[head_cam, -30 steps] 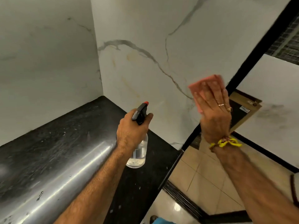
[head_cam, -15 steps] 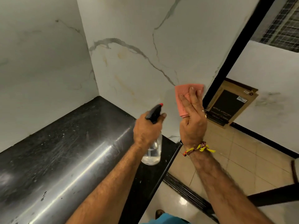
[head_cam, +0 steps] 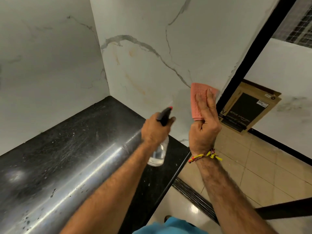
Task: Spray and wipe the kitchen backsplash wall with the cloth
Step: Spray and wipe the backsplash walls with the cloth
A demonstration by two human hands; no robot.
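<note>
The white marble backsplash wall [head_cam: 148, 68] with grey veins and faint yellowish stains fills the upper middle. My right hand [head_cam: 205, 122] presses a folded pink cloth [head_cam: 197, 98] flat against the wall near its right edge, fingers straight and the thumb tucked under the cloth's lower edge. My left hand [head_cam: 156, 130] grips a clear spray bottle [head_cam: 159, 152] with a black trigger head and red nozzle, which points at the wall just left of the cloth. The bottle holds a little clear liquid.
A black stone countertop [head_cam: 70, 146] with a rounded shiny front edge runs below the wall into the left corner. A black door frame [head_cam: 249, 54] borders the wall's right edge. A brown cardboard box [head_cam: 249, 107] leans against the far wall on the beige tiled floor [head_cam: 253, 174].
My right hand slid the cloth down and to the left along the wall, close to its right edge. My left hand brought the spray bottle to the right, closer to the cloth.
</note>
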